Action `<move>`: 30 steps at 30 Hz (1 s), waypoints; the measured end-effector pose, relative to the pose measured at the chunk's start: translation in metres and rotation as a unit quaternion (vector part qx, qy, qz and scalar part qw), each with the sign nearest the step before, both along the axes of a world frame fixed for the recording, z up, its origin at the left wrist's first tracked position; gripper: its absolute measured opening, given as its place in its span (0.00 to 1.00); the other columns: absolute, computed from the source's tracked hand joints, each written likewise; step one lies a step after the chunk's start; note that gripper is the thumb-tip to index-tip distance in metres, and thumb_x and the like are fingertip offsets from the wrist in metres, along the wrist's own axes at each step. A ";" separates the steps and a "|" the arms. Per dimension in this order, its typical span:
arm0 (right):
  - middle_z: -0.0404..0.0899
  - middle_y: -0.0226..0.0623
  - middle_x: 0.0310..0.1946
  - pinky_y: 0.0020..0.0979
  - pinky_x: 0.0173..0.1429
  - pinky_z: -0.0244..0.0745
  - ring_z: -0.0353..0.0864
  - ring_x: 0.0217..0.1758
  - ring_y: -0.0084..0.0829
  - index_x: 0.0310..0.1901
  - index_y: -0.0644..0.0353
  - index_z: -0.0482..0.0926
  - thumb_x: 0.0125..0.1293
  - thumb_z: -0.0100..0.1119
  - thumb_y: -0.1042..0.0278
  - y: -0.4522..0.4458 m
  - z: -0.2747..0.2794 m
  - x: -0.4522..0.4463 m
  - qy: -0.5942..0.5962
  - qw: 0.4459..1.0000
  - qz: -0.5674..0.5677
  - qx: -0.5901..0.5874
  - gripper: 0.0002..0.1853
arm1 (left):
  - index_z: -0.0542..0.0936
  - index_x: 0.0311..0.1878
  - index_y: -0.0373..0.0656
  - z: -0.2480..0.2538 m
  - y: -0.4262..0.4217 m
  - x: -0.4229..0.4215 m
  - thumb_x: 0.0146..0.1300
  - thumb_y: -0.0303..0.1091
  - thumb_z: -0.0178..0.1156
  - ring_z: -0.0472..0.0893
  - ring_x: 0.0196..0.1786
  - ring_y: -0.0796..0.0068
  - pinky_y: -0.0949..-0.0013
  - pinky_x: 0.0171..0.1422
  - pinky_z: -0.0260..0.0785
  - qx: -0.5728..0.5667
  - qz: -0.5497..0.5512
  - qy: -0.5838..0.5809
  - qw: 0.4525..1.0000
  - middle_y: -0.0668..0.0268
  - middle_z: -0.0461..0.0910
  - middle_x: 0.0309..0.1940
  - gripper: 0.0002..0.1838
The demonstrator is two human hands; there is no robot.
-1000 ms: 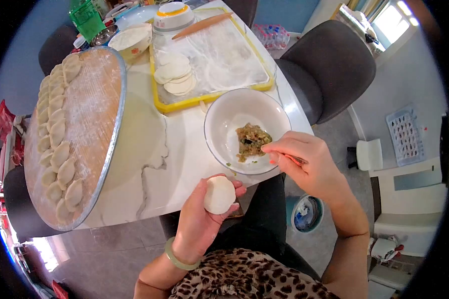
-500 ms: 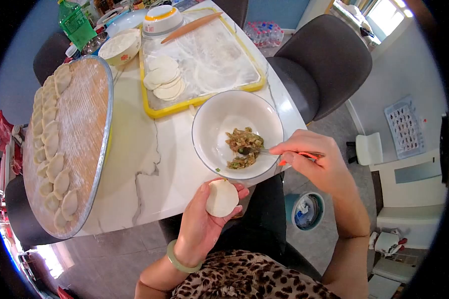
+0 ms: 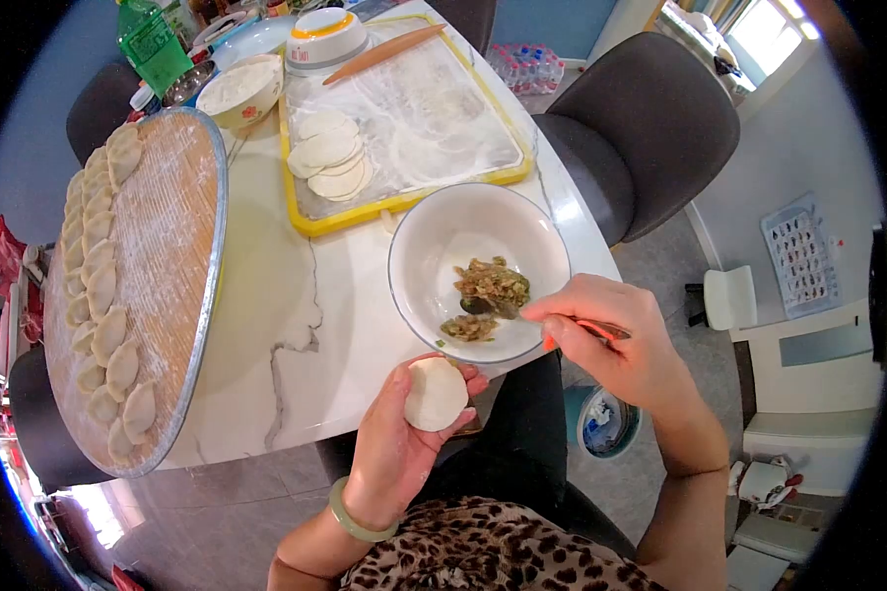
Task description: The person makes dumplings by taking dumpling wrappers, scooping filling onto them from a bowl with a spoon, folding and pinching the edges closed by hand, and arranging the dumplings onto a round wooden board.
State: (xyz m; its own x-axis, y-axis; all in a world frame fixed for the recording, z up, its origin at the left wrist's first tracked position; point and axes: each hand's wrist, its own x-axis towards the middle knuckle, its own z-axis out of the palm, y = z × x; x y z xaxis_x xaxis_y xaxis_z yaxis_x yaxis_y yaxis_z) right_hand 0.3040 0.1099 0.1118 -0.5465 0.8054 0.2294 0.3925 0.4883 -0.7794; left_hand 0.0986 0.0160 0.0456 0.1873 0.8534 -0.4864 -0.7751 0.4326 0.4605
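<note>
- White wrapper [image 3: 437, 394] sits held in your half-curled left hand [image 3: 394, 426].
- Your right hand [image 3: 639, 355], fingers pinched together, grips a spoon [image 3: 613, 332] at the filling [image 3: 496, 284].

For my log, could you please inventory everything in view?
Wrapper: 1, white, left hand
Spoon: 1, metallic, right hand
Filling: uncounted, brownish, nearest bowl
Bowls: several, mostly white, table
Stacked wrappers: several, white, tray
Tray: 1, yellow-rimmed, table
Rolling pin: 1, brown, tray
Dumplings: many, cream, board
Board: 1, brown, left
Table: 1, white, centre
Bottle: 1, green, far left
Chairs: several, dark, around table
Bin: 1, teal, floor
Left hand: 1, lower centre
Right hand: 1, bowl rim
</note>
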 end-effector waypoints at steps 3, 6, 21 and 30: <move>0.78 0.38 0.28 0.29 0.34 0.74 0.80 0.30 0.34 0.41 0.62 0.81 0.59 0.59 0.78 0.002 -0.003 -0.001 -0.035 0.999 0.022 0.018 0.08 | 0.67 0.59 0.39 -0.001 0.000 -0.001 0.76 0.44 0.34 0.76 0.59 0.59 0.63 0.54 0.76 -0.003 -0.002 -0.001 1.000 0.52 0.75 0.53 0.21; 0.79 0.37 0.31 0.28 0.35 0.74 0.80 0.32 0.32 0.43 0.61 0.82 0.59 0.59 0.78 0.000 -0.005 0.001 -0.045 0.998 0.033 -0.013 0.10 | 0.67 0.59 0.39 0.001 -0.001 -0.001 0.76 0.44 0.34 0.76 0.59 0.58 0.63 0.54 0.75 -0.004 -0.004 0.006 1.000 0.52 0.75 0.53 0.21; 0.81 0.33 0.32 0.19 0.31 0.69 0.75 0.28 0.18 0.44 0.64 0.83 0.66 0.55 0.73 -0.018 0.001 0.021 0.085 0.954 -0.069 -0.278 0.10 | 0.62 0.65 0.40 0.018 0.008 0.011 0.76 0.48 0.29 0.72 0.64 0.59 0.61 0.61 0.72 0.034 -0.024 -0.009 0.999 0.54 0.70 0.62 0.26; 0.79 0.32 0.32 0.25 0.34 0.72 0.77 0.30 0.24 0.46 0.60 0.83 0.62 0.57 0.74 -0.049 -0.021 0.018 0.096 0.987 0.040 -0.125 0.12 | 0.65 0.64 0.40 0.016 0.004 0.015 0.77 0.49 0.28 0.72 0.63 0.66 0.63 0.63 0.65 0.069 -0.008 -0.056 0.996 0.57 0.73 0.59 0.27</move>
State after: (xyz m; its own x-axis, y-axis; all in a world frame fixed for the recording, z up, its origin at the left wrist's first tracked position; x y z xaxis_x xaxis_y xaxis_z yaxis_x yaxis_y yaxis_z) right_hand 0.3217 0.0607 0.0907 -0.5757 0.8067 0.1339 0.1938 0.2937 -0.9361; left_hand 0.1139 0.0203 0.0613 0.2470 0.9074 -0.3399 -0.8186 0.3831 0.4279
